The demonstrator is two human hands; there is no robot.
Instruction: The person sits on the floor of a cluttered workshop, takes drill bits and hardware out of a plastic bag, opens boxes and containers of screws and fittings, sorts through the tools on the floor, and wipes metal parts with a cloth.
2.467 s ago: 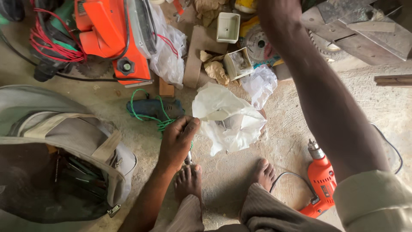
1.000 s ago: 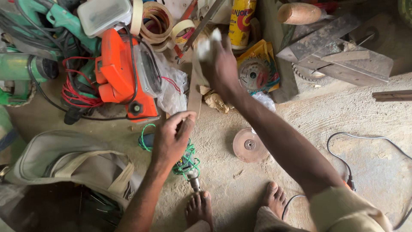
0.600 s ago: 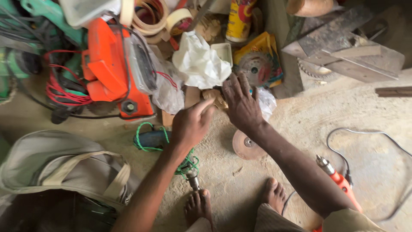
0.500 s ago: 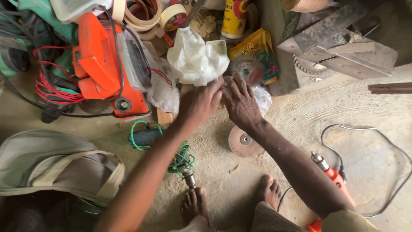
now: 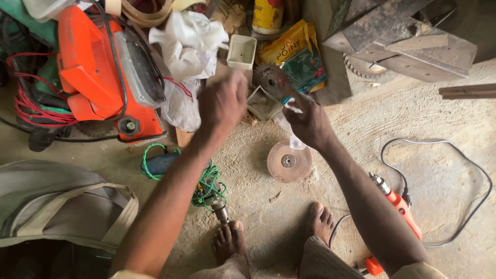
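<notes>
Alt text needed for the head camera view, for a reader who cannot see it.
Seen from above, a person's right hand pinches a thin clear plastic bag over a round sanding disc on the sandy floor, while the blurred left hand hovers near crumpled white plastic and an orange power tool.

Both of the person's bare arms reach forward and down from the lower edge of the view, forearms converging toward the middle. The left hand [image 5: 223, 102] is blurred, its back toward the camera and fingers curled loosely under; whether its grip is closed cannot be told. The right hand [image 5: 309, 122] sits just beside it, fingers pinched together at the tips. Two bare feet rest on the floor below.
</notes>
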